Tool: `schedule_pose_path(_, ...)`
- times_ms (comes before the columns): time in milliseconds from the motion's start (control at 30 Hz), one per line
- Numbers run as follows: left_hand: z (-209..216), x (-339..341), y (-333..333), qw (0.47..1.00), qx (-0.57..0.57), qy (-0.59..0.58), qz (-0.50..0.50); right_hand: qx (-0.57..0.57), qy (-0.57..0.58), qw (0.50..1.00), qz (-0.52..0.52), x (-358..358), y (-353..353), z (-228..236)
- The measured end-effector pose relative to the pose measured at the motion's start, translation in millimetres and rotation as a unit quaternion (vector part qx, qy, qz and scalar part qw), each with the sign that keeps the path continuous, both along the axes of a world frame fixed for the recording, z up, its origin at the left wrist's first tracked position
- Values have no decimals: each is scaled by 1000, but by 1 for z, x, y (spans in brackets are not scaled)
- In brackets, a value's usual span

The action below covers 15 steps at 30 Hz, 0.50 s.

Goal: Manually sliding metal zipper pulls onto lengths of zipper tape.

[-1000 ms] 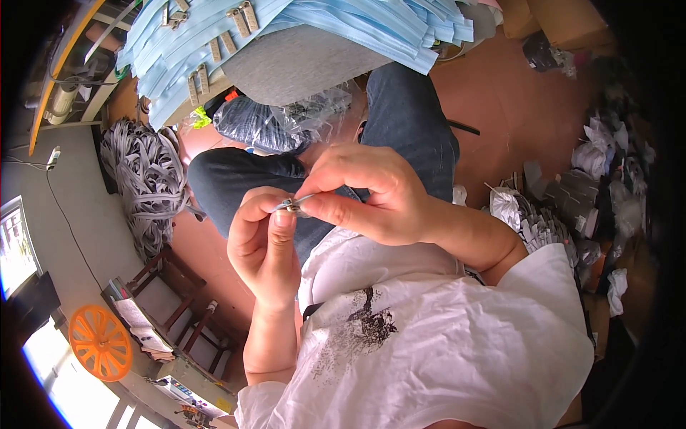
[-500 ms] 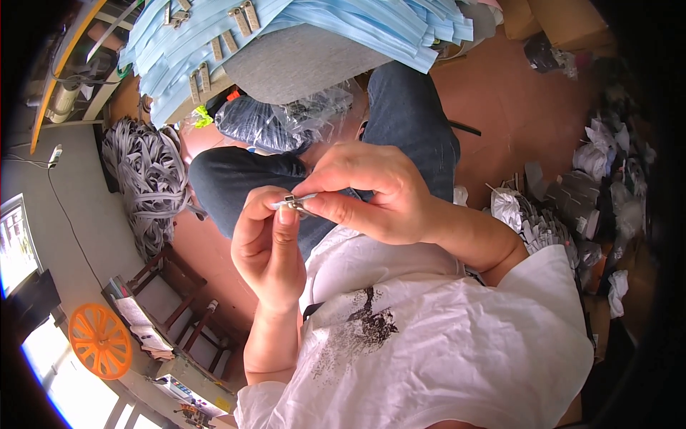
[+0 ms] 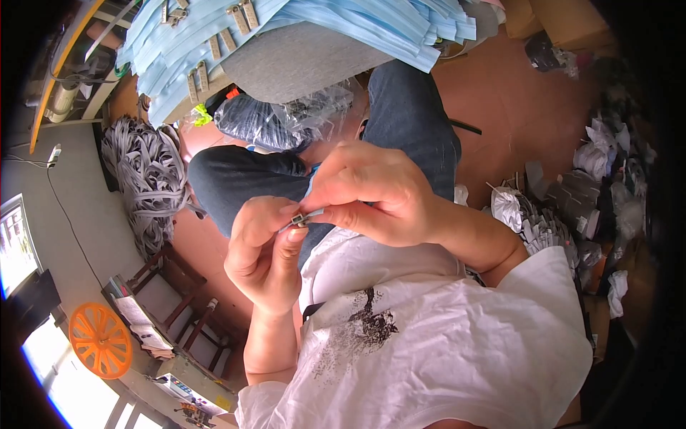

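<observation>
Above my lap my two hands meet over a small metal zipper slider (image 3: 299,219). My left hand (image 3: 259,252) pinches the slider between thumb and fingertips. A narrow pale zipper tape (image 3: 314,213) runs at the slider, and my right hand (image 3: 375,191) grips it between thumb and index finger. Part of the tape is covered by the fingers. On the table ahead lie many light blue zipper strips (image 3: 343,28), with several metal zipper pulls (image 3: 241,17) resting on their left part.
A grey padded surface (image 3: 300,64) borders the strips. Beneath it sits a clear plastic bag (image 3: 314,114). A heap of grey tape (image 3: 146,179) lies on the left, near a wooden rack (image 3: 182,300) and an orange wheel (image 3: 100,341). Bags and scraps (image 3: 579,193) crowd the right.
The slider has moved slightly down and to the right and is tilted differently. My left hand has turned and lowered a little; my right hand stays near the same spot.
</observation>
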<state>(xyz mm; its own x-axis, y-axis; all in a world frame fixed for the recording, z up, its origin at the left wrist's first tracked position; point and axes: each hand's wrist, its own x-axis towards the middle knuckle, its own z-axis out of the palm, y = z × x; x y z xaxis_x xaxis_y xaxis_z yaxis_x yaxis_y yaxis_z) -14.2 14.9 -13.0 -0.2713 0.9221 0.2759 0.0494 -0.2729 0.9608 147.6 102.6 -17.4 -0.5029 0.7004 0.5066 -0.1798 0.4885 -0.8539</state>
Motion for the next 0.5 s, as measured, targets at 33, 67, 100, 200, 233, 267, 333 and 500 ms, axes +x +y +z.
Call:
schedule_pose_path(33,1,-1,1,999,15,29,-5,-1,0,1000,0,0,0,1)
schedule_pose_path(67,2,-2,2,998,29,57,-9,3,3,1000,-7,-1,-1,2)
schedule_pose_path(100,3,-4,2,998,29,57,-9,7,5,1000,-15,-1,-2,2)
schedule_pose_path(200,5,-7,4,993,58,105,-20,6,5,1000,-11,0,-3,2)
schedule_pose_path(233,5,-7,4,990,70,117,-20,6,4,1000,-10,-1,-4,2)
schedule_pose_path(267,5,-8,4,988,83,128,-21,-1,11,1000,-10,-1,-5,2)
schedule_pose_path(333,4,-8,4,987,91,130,-21,-8,17,1000,-9,-1,-6,2)
schedule_pose_path(500,5,-10,6,974,121,191,-15,35,-1,999,-8,2,-2,0)
